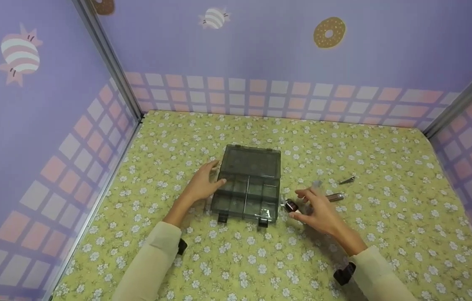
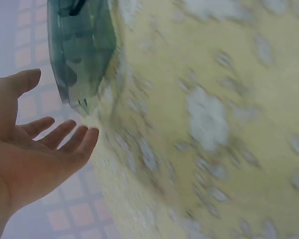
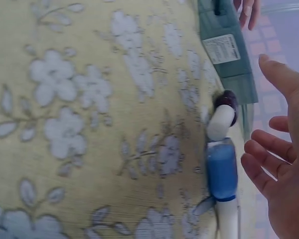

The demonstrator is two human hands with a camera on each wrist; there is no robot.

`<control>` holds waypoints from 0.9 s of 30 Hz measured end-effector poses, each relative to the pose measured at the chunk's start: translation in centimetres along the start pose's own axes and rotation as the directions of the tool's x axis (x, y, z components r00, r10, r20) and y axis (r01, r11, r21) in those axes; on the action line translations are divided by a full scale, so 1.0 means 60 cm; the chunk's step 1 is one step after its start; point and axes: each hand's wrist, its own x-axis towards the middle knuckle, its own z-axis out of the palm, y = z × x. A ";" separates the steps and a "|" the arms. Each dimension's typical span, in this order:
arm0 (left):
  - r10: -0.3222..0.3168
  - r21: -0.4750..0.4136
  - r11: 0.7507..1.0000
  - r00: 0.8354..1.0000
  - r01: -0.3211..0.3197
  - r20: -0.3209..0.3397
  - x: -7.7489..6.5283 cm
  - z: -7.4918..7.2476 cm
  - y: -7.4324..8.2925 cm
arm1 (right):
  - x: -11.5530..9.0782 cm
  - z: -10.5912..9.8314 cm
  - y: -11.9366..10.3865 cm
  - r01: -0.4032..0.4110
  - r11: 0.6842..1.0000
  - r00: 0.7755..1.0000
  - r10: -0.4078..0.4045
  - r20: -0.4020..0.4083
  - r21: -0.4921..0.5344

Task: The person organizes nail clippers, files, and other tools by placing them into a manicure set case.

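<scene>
A dark translucent compartment box (image 1: pixel 245 196) stands on the floral cloth, its lid (image 1: pixel 250 162) folded back. Beside its left edge is my left hand (image 1: pixel 202 184), with fingers loosely spread and the thumb at the rim; whether it touches cannot be told. My right hand (image 1: pixel 317 212) hovers to the right of the box, fingers relaxed and apart, holding nothing. Below it lie a dark red nail polish bottle with a white cap (image 3: pixel 222 118) and a bottle of blue liquid (image 3: pixel 222 172) with a long white cap. The right hand partly hides these in the head view.
Right of the right hand lies a nail clipper (image 1: pixel 335 197), and farther back a small metal clip (image 1: pixel 347 180). The yellow floral cloth (image 1: pixel 252 259) covers the surface. Purple patterned walls (image 1: pixel 261 54) enclose the back and sides.
</scene>
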 end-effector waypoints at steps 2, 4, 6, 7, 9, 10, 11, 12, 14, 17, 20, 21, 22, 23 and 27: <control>-0.003 -0.075 0.997 1.000 0.004 0.019 -0.004 -0.002 -0.007 | -0.001 0.005 0.001 -0.007 1.000 1.000 0.007 0.008 0.001; -0.014 -0.150 0.989 0.999 0.020 0.040 -0.007 -0.004 -0.013 | -0.001 0.011 0.001 -0.011 1.000 1.000 0.011 0.019 0.004; -0.037 -0.236 0.970 0.997 0.053 0.072 -0.011 -0.006 -0.016 | -0.001 0.016 0.002 -0.014 1.000 0.999 0.014 0.033 0.007; -0.043 -0.275 0.959 0.995 0.066 0.090 -0.013 -0.006 -0.017 | -0.001 0.019 0.003 -0.009 1.000 0.999 0.009 0.034 0.005; -0.049 -0.355 0.930 0.990 0.093 0.130 -0.016 -0.008 -0.020 | -0.001 0.024 0.005 0.005 1.000 1.000 -0.005 0.031 -0.001; -0.050 -0.388 0.916 0.988 0.105 0.150 -0.018 -0.008 -0.021 | -0.001 0.026 0.006 0.013 1.000 1.000 -0.013 0.026 -0.005; -0.047 -0.414 0.903 0.985 0.114 0.169 -0.019 -0.009 -0.022 | 0.000 0.027 0.006 0.021 1.000 1.000 -0.020 0.020 -0.008; -0.041 -0.427 0.897 0.982 0.117 0.184 -0.019 -0.009 -0.024 | 0.000 0.029 0.007 0.024 1.000 1.000 -0.024 0.015 -0.010; -0.035 -0.436 0.891 0.978 0.123 0.204 -0.020 -0.010 -0.028 | 0.001 0.031 0.006 0.025 1.000 1.000 -0.024 0.008 -0.014; -0.032 -0.424 0.897 0.975 0.126 0.222 -0.020 -0.012 -0.032 | 0.002 0.034 0.005 0.008 1.000 1.000 -0.008 -0.001 -0.019; -0.036 -0.420 0.898 0.974 0.131 0.225 -0.020 -0.013 -0.034 | 0.005 0.037 0.001 -0.016 0.999 1.000 0.015 -0.010 -0.035; -0.037 -0.424 0.896 0.974 0.132 0.225 -0.020 -0.013 -0.034 | 0.007 0.039 -0.001 -0.019 0.999 1.000 0.019 -0.014 -0.040; -0.036 -0.428 0.894 0.974 0.131 0.223 -0.020 -0.014 -0.034 | 0.008 0.040 -0.003 -0.024 0.999 1.000 0.023 -0.017 -0.048; -0.037 -0.434 0.891 0.974 0.133 0.223 -0.020 -0.014 -0.034 | 0.009 0.041 -0.005 -0.028 0.998 0.999 0.027 -0.018 -0.058; -0.043 -0.463 0.875 0.974 0.144 0.221 -0.018 -0.010 -0.034 | 0.012 0.047 -0.011 -0.046 0.995 0.999 0.044 -0.030 -0.092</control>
